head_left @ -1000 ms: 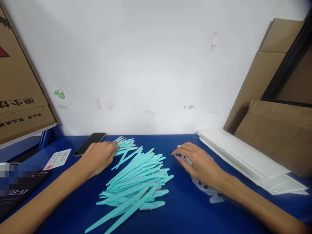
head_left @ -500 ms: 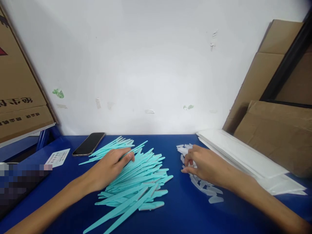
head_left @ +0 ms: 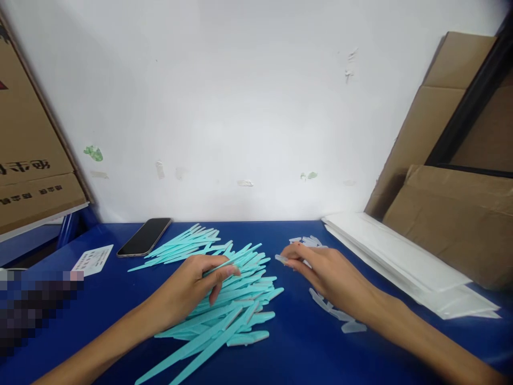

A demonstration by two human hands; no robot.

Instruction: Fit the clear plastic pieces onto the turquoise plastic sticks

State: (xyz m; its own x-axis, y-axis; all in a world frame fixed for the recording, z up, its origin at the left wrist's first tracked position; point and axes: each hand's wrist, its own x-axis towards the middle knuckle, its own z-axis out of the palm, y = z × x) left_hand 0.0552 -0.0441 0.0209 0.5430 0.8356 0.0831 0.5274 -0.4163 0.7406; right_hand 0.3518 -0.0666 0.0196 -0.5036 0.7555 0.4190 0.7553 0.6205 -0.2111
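Observation:
A heap of slim turquoise plastic sticks (head_left: 236,305) lies on the blue table (head_left: 296,347). My left hand (head_left: 192,286) rests on the heap, its fingers pinched round one turquoise stick (head_left: 234,258) that points up and to the right. My right hand (head_left: 324,270) hovers over a small pile of clear plastic caps (head_left: 334,313) and pinches one clear cap (head_left: 281,259) at its fingertips, a short way right of the stick's tip. A smaller fan of turquoise sticks (head_left: 180,246) lies behind the left hand.
A black phone (head_left: 145,236) and a white card (head_left: 93,260) lie at the back left. White flat sleeves (head_left: 401,256) are stacked at the right, before brown cardboard (head_left: 452,219). A cardboard box (head_left: 28,166) stands at the left. The white wall (head_left: 240,107) closes the back.
My left hand has slid right from the far fan onto the main heap and pinched up one stick. My right hand has lifted one clear cap from its pile and moved it left.

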